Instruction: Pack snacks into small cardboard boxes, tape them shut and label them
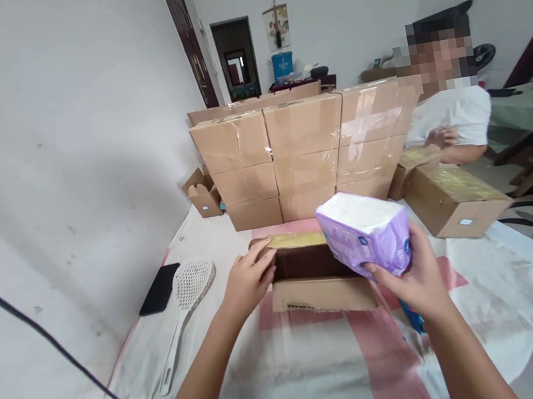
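Note:
My right hand is closed round one end of a purple and white tissue pack, holding it tilted over the right side of an open cardboard box. The box lies in front of me with its dark inside showing and a torn front edge. At its left end, my left hand grips the box's rim, fingers over the back corner. Beneath my right wrist a blue packet shows in part on the tablecloth; the rest of it is hidden.
Several taped cartons form a wall behind the box. A white slotted skimmer and a black flat object lie at left. Small boxes and a larger box flank the wall. A person sits beyond, at right.

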Demonstrator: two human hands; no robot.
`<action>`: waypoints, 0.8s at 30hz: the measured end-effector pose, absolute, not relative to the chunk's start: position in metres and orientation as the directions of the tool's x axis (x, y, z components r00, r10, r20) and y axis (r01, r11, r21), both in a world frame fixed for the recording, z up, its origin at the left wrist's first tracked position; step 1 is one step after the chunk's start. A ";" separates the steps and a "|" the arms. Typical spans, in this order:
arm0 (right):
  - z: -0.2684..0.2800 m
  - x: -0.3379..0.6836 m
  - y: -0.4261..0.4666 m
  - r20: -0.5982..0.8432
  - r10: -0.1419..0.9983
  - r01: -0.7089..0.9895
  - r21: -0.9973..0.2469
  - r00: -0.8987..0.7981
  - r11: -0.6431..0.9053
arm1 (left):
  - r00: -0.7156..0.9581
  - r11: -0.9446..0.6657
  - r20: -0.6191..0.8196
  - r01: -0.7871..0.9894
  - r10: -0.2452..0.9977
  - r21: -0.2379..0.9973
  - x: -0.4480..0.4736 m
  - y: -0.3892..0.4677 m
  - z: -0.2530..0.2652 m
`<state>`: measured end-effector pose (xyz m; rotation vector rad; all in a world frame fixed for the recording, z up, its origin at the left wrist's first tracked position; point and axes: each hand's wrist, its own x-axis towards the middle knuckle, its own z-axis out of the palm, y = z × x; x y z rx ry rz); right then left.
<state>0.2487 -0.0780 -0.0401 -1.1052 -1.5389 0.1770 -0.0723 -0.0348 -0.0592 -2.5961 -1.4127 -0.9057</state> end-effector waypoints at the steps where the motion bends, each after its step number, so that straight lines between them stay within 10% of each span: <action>1: -0.040 0.251 -0.077 0.715 0.689 0.550 -0.626 0.120 0.553 | 0.365 -0.578 0.526 0.748 0.768 0.325 -0.070 -0.034 -0.059; 7: -0.023 0.262 -0.062 0.802 0.458 0.557 -0.194 -0.384 0.808 | 0.123 -0.352 0.336 0.474 0.934 0.807 -0.060 -0.019 -0.060; 15: 0.017 0.242 -0.041 0.468 0.358 0.476 0.160 -0.808 0.864 | 0.123 -0.251 0.221 0.359 0.967 0.899 -0.075 -0.010 -0.064; 24: 0.020 0.236 -0.044 0.236 0.397 0.401 -0.033 -0.887 0.916 | 0.063 -0.279 0.290 0.523 0.955 0.805 -0.067 -0.026 -0.066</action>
